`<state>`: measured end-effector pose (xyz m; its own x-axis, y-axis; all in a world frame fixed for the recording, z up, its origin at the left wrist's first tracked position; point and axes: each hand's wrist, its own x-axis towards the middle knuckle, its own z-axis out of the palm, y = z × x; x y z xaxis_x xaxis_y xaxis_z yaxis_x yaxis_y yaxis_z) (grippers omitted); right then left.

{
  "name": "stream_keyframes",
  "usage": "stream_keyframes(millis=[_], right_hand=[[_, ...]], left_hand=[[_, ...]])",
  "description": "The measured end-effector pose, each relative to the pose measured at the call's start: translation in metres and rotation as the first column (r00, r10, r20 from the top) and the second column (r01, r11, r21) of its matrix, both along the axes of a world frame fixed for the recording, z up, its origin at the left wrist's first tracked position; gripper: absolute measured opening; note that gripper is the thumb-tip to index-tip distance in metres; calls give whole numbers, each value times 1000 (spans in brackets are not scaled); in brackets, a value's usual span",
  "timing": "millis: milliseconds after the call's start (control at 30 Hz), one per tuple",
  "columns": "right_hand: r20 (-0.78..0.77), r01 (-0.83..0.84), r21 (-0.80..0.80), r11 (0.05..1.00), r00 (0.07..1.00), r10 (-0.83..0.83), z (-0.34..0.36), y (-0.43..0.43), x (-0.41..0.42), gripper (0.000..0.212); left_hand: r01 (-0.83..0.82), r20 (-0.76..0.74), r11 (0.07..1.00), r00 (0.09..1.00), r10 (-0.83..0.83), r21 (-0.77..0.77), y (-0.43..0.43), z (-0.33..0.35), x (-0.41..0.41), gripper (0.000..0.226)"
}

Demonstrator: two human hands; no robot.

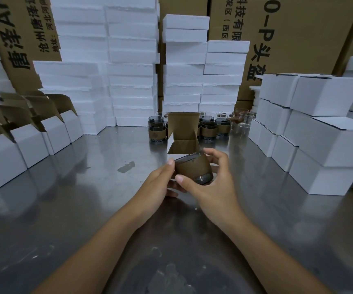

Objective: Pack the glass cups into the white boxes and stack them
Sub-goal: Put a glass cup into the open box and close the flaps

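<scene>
Head view, single entry.

Item: glass cup (192, 169), dark, with a brown sleeve, held above the steel table (82, 209) near its middle.
- Axis: tilted, base toward the person and to the right, mouth pointing away toward the box.
- Target: open white box (176, 155), lid flap upright, just beyond the cup's rim. Contact between the two cannot be told.
- Right hand (212, 184): thumb on the sleeve, fingers curled over the far side, grasping the cup.
- Left hand (160, 181): thumb at the cup's rim, fingers beneath, gripping it too. This hand is nearer the box.

Judged step: feed the cup forward, mouth first.

Surroundings: closed white boxes (320, 134) stacked at right; open boxes (33, 143) at left; more sleeved cups (209, 128) behind.
</scene>
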<state>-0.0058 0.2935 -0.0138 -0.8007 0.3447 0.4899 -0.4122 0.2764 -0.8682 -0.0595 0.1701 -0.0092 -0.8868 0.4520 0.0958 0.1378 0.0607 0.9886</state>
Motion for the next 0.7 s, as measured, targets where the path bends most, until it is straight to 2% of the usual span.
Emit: stream_keyframes(millis=[100, 367, 500, 600, 700], right_hand=[[-3, 6, 14, 1000, 1000, -6, 0, 1, -1, 70], [27, -85, 2, 996, 996, 85, 0, 6, -1, 66], [15, -69, 55, 996, 998, 68, 1, 7, 0, 68], [4, -62, 100, 993, 998, 62, 2, 7, 1, 66], [-11, -55, 177, 983, 998, 58, 3, 9, 2, 66]], left_hand=[[12, 5, 1000, 1000, -12, 8, -1, 0, 1, 71], [30, -147, 999, 989, -24, 42, -7, 2, 3, 53], [-11, -202, 999, 979, 17, 31, -6, 5, 7, 55], [8, -225, 995, 974, 15, 101, -6, 6, 10, 50], [13, -241, 989, 970, 22, 145, -7, 5, 9, 55]])
